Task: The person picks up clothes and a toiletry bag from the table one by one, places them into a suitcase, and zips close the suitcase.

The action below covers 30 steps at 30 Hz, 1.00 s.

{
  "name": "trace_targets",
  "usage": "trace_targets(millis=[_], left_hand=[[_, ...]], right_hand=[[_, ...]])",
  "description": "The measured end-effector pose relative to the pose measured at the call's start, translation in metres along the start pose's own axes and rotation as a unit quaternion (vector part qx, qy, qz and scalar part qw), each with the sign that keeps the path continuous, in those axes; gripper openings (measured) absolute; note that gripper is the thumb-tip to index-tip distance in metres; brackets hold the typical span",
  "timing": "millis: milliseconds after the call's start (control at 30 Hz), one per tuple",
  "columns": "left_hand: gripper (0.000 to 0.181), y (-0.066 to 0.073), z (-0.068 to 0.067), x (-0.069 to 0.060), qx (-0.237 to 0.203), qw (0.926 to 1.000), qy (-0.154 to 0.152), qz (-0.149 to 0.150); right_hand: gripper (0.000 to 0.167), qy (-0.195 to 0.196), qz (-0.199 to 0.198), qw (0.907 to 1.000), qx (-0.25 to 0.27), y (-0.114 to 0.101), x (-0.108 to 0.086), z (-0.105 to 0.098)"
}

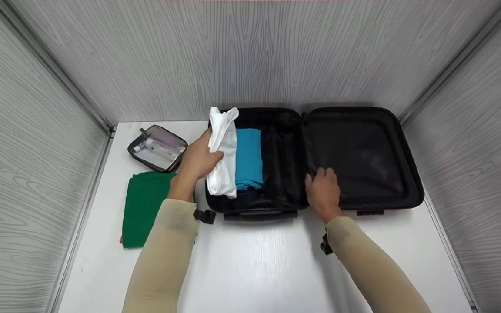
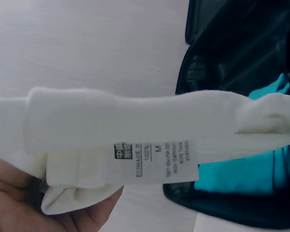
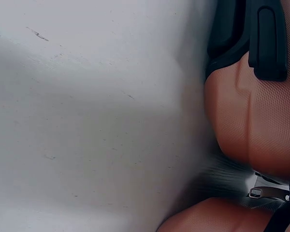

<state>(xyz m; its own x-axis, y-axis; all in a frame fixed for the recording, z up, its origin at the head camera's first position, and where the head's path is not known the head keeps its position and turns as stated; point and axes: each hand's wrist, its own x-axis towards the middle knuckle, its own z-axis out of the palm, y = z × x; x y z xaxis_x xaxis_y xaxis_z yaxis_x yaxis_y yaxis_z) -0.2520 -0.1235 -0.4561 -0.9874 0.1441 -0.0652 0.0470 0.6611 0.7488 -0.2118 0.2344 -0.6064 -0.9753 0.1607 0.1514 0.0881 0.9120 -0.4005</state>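
Observation:
A folded white garment [image 1: 223, 152] is in my left hand [image 1: 200, 157], the thumb on top of it and the fingers beneath. It hangs over the left side of the open suitcase [image 1: 283, 174]. Its printed label [image 2: 157, 162], marked M, shows in the left wrist view. Beside it a folded blue cloth [image 1: 248, 158] lies inside the suitcase's left half. My right hand [image 1: 324, 193] grips the front rim of the suitcase near the hinge between the halves. In the right wrist view the suitcase's outer shell [image 3: 261, 111] is orange-brown, and that hand is almost wholly out of frame.
A clear pouch with black edging [image 1: 158, 148] holds small items at the table's back left. In front of it lies a folded green cloth [image 1: 146, 213], partly behind my left arm. Grey wood-grain panels [image 1: 250, 56] wall the white table [image 1: 255, 261] at the back and sides.

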Motion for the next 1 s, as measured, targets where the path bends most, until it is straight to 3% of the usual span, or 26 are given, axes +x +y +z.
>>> trace_targets(millis=[333, 567, 800, 900, 1000], left_hand=[[0.075, 0.014, 0.042, 0.038, 0.008, 0.9998, -0.015, 0.007], [0.072, 0.009, 0.067, 0.05, -0.029, 0.9993, -0.022, -0.008], [0.073, -0.003, 0.085, 0.058, -0.082, 0.9961, -0.033, 0.003], [0.081, -0.014, 0.092, 0.059, -0.108, 0.9935, -0.029, -0.017], [0.089, -0.026, 0.098, 0.058, -0.089, 0.9927, -0.035, -0.073]], right_hand=[[0.046, 0.013, -0.017, 0.9998, 0.004, 0.0, -0.001, -0.001], [0.047, 0.002, -0.009, 1.0, 0.002, 0.001, 0.0, -0.001], [0.045, 0.009, -0.006, 0.9999, 0.002, 0.0, 0.0, -0.001], [0.046, 0.003, -0.004, 1.0, 0.005, 0.0, 0.0, -0.001], [0.047, -0.003, -0.001, 1.0, 0.007, 0.001, 0.0, 0.0]])
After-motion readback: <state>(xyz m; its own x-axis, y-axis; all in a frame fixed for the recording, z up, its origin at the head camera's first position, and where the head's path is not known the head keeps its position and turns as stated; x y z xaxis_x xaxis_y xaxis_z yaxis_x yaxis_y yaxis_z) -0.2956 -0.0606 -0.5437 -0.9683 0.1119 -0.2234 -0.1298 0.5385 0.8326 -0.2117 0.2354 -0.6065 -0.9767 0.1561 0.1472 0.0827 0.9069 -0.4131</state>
